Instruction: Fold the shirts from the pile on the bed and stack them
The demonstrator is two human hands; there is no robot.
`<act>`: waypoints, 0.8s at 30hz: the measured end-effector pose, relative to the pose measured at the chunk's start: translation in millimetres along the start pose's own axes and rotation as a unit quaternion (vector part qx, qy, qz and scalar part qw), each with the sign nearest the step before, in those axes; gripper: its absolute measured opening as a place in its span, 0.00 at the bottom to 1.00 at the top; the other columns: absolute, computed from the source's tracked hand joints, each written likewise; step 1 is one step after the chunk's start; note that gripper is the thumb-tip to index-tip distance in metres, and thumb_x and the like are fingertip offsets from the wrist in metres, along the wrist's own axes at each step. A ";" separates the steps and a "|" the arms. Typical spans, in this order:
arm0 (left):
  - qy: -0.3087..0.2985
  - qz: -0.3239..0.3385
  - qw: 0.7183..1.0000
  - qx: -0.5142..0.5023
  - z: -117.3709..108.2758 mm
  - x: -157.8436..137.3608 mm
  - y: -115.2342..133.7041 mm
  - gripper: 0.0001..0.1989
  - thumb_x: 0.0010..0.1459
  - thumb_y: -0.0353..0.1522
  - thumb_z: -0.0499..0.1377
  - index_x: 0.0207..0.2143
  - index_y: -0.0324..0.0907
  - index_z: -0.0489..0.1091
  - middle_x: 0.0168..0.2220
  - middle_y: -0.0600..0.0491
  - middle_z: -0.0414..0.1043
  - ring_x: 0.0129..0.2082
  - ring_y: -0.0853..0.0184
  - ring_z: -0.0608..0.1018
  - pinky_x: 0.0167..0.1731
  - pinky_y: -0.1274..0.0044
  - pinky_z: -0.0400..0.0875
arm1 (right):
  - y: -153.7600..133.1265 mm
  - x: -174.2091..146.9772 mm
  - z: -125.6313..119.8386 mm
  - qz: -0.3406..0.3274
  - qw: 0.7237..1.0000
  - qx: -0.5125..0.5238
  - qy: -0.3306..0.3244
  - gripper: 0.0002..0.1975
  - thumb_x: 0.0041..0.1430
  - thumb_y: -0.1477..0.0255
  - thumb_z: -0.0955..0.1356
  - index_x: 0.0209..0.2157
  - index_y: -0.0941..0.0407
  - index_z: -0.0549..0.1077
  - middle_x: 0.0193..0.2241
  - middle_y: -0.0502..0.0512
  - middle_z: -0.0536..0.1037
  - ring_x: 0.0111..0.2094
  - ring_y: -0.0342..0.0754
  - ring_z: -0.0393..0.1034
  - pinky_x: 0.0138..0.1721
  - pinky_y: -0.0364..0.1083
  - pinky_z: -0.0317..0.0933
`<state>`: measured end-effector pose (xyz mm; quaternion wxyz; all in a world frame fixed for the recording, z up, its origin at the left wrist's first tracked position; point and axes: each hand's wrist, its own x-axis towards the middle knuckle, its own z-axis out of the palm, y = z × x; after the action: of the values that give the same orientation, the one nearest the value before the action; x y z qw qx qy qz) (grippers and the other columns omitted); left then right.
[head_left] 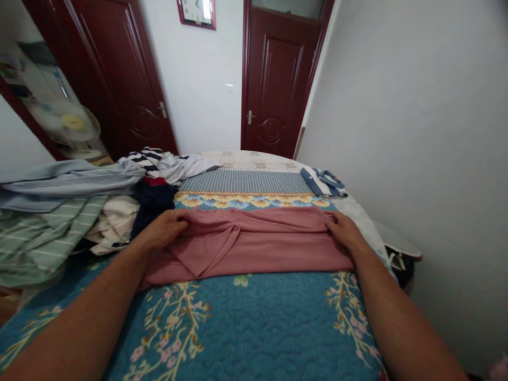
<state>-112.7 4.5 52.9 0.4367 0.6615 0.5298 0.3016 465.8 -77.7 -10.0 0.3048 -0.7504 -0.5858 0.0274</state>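
A pink garment (pixel 273 248) lies lengthwise across the bed, partly folded, with a loose flap making a V-shaped crease left of its middle. At its far left corner, my left hand (pixel 169 227) pinches the cloth between thumb and fingers. My right hand (pixel 343 227) grips the far right corner the same way. Between the two hands the far edge is stretched nearly straight. Whether the garment is a shirt or trousers cannot be made out.
Several unfolded clothes form a heap (pixel 95 203) at the left. A blue and white folded garment (pixel 323 182) rests at the bed's far right. The bed has a teal floral quilt (pixel 270 323). A wall (pixel 428 132) runs along the right, and a fan (pixel 73 127) stands far left.
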 end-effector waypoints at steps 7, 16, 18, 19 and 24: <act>0.031 -0.017 0.999 0.028 4.5 19.5 6.0 0.22 0.48 0.52 0.69 0.32 0.43 0.83 0.37 0.47 0.84 0.41 0.52 0.82 0.34 0.73 0.75 | 2.5 2.3 6.3 -0.004 0.999 -0.049 -0.012 0.24 0.64 0.65 0.67 0.59 0.55 0.80 0.52 0.62 0.84 0.53 0.59 0.78 0.59 0.55 0.68; 0.064 0.058 0.988 -0.131 15.7 20.7 17.2 0.13 0.41 0.38 0.70 0.30 0.43 0.75 0.31 0.54 0.78 0.30 0.64 0.78 0.30 0.75 0.73 | -2.2 0.9 2.2 0.009 0.999 -0.033 0.008 0.26 0.61 0.71 0.66 0.60 0.56 0.79 0.55 0.62 0.82 0.57 0.58 0.77 0.62 0.53 0.66; 0.074 0.075 0.974 -0.199 6.6 14.1 16.3 0.15 0.39 0.37 0.70 0.26 0.44 0.68 0.28 0.56 0.75 0.30 0.64 0.78 0.31 0.75 0.74 | -2.2 0.9 1.7 0.011 1.000 -0.019 0.009 0.29 0.59 0.72 0.66 0.62 0.57 0.77 0.56 0.62 0.82 0.57 0.58 0.77 0.62 0.53 0.66; 0.066 0.079 0.969 -0.225 1.7 10.6 16.2 0.17 0.38 0.36 0.71 0.25 0.44 0.65 0.27 0.56 0.74 0.31 0.63 0.79 0.32 0.74 0.75 | -2.1 0.7 1.6 0.012 1.000 -0.011 0.008 0.30 0.58 0.72 0.66 0.63 0.57 0.76 0.56 0.62 0.82 0.56 0.58 0.77 0.62 0.54 0.66; -0.066 0.029 0.982 -0.174 -12.6 -5.6 19.6 0.13 0.37 0.32 0.71 0.24 0.44 0.70 0.31 0.48 0.81 0.40 0.53 0.84 0.39 0.66 0.80 | -2.1 -1.9 -0.1 0.015 1.000 0.003 0.006 0.34 0.54 0.75 0.67 0.64 0.56 0.75 0.55 0.60 0.82 0.55 0.58 0.77 0.61 0.53 0.66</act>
<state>-116.4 1.2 76.3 0.5705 0.6085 0.4201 0.3573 463.4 -79.1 -9.5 0.3100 -0.7586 -0.5724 0.0296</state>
